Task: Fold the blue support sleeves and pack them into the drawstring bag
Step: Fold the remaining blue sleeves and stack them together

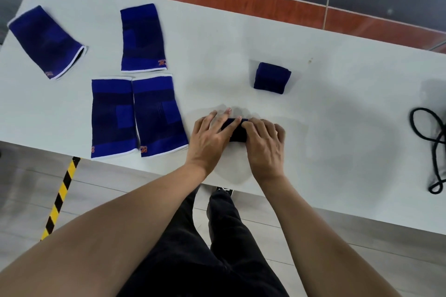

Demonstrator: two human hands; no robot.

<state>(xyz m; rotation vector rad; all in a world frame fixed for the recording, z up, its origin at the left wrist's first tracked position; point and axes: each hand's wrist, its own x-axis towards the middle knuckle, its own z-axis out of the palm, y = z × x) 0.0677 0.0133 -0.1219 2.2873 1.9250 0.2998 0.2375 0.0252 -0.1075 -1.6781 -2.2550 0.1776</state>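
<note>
A small folded blue support sleeve point(237, 131) lies near the front edge of the white table point(337, 128), mostly hidden between my hands. My left hand point(212, 135) presses on its left side with fingers spread and fairly straight. My right hand point(263, 142) covers its right side with fingers curled down over the fabric. Another sleeve, folded into a compact block point(272, 78), sits just beyond them. Several flat unfolded sleeves lie to the left, two side by side point(112, 118) point(159, 116) and two farther back point(143, 37) point(47, 41). The drawstring bag's black cord point(424, 132) loops at the right edge.
The table's front edge runs just below my wrists, with my dark trousers and a shoe point(225, 191) beneath it. Yellow-black floor tape point(60, 198) runs at the lower left. Red and dark floor tiles lie beyond the table's far edge.
</note>
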